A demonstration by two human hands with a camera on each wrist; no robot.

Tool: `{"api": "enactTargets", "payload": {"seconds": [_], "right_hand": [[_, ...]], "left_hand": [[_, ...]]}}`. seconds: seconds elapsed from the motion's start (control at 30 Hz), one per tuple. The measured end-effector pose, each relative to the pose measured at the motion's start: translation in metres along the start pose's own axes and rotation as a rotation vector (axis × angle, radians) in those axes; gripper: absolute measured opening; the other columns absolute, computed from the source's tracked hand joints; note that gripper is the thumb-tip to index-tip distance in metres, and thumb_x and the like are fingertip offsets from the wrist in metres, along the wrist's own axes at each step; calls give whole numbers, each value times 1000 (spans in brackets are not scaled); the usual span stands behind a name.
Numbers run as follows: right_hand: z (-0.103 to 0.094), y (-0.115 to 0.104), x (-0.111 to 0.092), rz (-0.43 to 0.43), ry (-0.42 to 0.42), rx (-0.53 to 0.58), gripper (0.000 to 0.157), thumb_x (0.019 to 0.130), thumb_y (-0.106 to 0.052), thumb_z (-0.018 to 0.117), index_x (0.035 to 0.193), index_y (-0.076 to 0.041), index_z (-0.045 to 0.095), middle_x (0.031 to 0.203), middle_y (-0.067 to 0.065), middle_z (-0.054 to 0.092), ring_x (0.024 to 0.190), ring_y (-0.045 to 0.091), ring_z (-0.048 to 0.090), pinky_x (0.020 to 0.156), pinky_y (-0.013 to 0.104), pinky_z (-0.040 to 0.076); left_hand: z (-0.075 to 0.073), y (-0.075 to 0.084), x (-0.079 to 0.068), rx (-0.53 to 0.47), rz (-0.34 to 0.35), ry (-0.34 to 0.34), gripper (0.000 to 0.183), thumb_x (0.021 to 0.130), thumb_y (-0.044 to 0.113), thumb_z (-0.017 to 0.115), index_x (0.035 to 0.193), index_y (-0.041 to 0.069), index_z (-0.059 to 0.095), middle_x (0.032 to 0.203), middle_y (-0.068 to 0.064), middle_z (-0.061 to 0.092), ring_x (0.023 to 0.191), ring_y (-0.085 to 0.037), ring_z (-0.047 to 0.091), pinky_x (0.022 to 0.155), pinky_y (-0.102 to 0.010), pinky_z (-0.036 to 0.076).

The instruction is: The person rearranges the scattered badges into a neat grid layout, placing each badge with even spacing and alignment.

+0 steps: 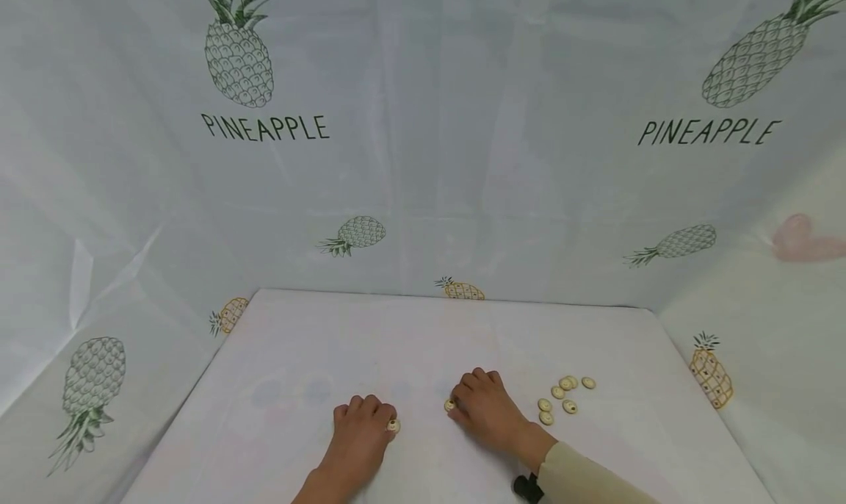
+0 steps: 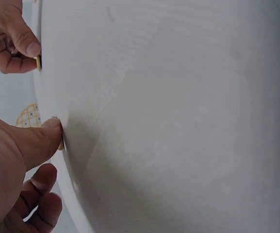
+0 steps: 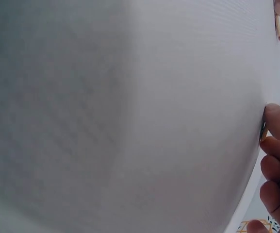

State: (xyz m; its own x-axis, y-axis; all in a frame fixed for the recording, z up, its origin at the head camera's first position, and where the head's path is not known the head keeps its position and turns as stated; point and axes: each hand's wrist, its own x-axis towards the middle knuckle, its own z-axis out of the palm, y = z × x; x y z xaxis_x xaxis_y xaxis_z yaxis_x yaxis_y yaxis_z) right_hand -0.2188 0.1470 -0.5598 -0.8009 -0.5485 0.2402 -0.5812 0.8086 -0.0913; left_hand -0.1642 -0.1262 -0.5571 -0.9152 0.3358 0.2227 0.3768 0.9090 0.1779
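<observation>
Low over the white tabletop, my left hand (image 1: 360,441) pinches a small round pale-wood disc (image 1: 393,425) with a dark mark on its face. In the left wrist view the thumb lies along that disc, its edge (image 2: 61,141) close against the table surface, with the other fingers curled below. To the right, my right hand (image 1: 487,414) pinches a similar disc (image 1: 450,405) between thumb and forefinger. This disc's rim (image 3: 263,132) shows thin and edge-on in the right wrist view, right at the table surface. A short gap separates the two hands.
Several more pale discs (image 1: 570,408) lie loosely grouped on the table right of my right hand, some touching or overlapping. A black object (image 1: 528,487) sits by the right sleeve. Pineapple-printed white sheeting (image 1: 463,173) surrounds the white table (image 1: 277,342) at the back and sides.
</observation>
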Motion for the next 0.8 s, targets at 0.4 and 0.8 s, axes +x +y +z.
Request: {"api": "enactTargets", "payload": {"seconds": [0.4,0.8], "right_hand": [[-2,-2,2,17,7,40,18,93,-36,81,95,-21,72,94,-9,61,88,11,47,83,39,40],[1,-2,4,-15,28,8,12,91,-33,82,91,-23,75,89,-12,62,85,9,47,84,39,39]], "left_hand": [[-1,-3,0,-41,5,-10,25,84,28,88,100,23,70,99,6,59,90,-16,48,81,-48,41],[1,-2,2,-39,36,-15,24,86,28,87,100,22,69,98,7,60,91,-16,49,81,-48,42]]}}
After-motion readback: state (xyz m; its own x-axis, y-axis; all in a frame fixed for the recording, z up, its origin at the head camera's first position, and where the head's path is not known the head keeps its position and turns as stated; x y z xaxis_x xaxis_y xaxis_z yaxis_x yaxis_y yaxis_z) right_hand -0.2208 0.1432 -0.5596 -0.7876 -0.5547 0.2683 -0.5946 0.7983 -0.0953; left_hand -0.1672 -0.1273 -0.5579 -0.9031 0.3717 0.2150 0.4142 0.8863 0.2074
